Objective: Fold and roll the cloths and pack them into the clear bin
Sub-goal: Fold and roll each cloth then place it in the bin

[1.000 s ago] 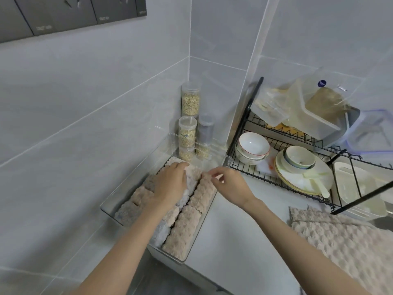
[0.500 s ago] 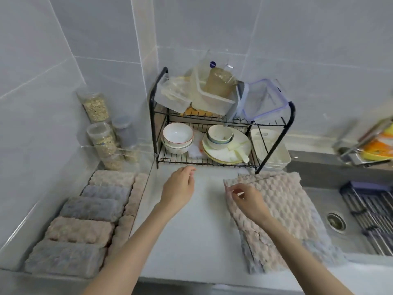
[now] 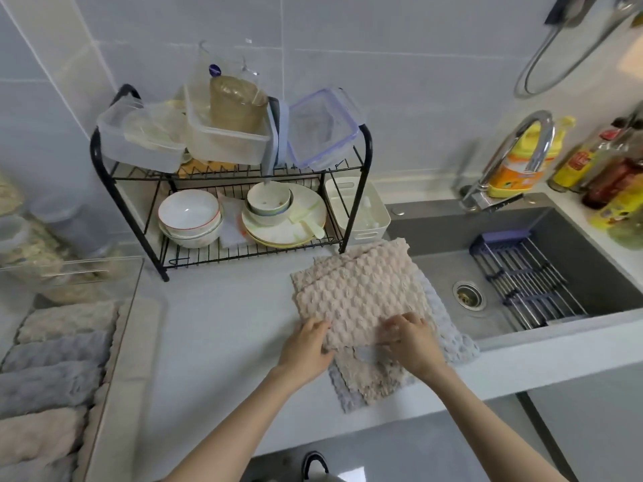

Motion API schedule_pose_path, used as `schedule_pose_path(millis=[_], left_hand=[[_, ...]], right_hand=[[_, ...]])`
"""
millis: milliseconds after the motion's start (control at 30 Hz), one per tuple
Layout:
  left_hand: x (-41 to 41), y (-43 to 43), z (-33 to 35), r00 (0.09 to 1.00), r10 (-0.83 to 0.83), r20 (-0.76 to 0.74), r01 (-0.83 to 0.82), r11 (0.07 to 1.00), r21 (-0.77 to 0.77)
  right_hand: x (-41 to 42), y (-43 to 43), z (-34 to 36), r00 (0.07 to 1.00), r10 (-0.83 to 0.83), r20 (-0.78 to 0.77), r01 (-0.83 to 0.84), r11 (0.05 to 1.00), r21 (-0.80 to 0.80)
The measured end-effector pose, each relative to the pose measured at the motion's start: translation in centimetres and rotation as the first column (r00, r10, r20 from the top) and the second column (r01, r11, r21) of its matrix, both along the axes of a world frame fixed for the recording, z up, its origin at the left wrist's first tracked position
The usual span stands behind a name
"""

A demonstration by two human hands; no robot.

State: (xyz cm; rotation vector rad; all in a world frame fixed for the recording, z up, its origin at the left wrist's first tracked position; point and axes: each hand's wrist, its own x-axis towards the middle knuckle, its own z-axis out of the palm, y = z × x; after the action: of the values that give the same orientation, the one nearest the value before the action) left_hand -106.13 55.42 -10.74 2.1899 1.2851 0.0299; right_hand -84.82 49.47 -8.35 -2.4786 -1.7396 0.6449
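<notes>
A stack of bumpy cloths lies on the white counter beside the sink. The top beige cloth (image 3: 362, 293) has its near edge lifted. My left hand (image 3: 309, 346) pinches that edge at its left corner. My right hand (image 3: 410, 337) grips the same edge further right. Beneath it lie another beige cloth (image 3: 375, 377) and a grey cloth (image 3: 449, 339). The clear bin (image 3: 135, 318) stands at the far left, holding several rolled beige and grey cloths (image 3: 52, 377) in rows.
A black wire dish rack (image 3: 351, 217) with bowls, plates and plastic boxes stands behind the cloths. The grey sink (image 3: 522, 234) with a drain rack and a tap is to the right. Bottles line the far right. Jars stand behind the bin.
My view swung from the bin to the cloth stack. My left hand left the bin and crossed the counter; both hands now hold the top beige cloth's near edge.
</notes>
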Motion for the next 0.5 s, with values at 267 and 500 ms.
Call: schedule_pose_path(millis=[267, 500], left_hand=[[1.5, -0.3, -1.8, 0.997, 0.080, 0.010, -0.081, 0.982, 0.168], [0.9, 0.3, -1.9, 0.981, 0.162, 0.103, -0.184, 0.948, 0.260]], right_hand=[[1.2, 0.2, -1.3, 0.998, -0.001, 0.064, -0.002, 0.998, 0.058], [2.0, 1.0, -0.3, 1.000, -0.029, -0.006, 0.029, 0.976, 0.217]])
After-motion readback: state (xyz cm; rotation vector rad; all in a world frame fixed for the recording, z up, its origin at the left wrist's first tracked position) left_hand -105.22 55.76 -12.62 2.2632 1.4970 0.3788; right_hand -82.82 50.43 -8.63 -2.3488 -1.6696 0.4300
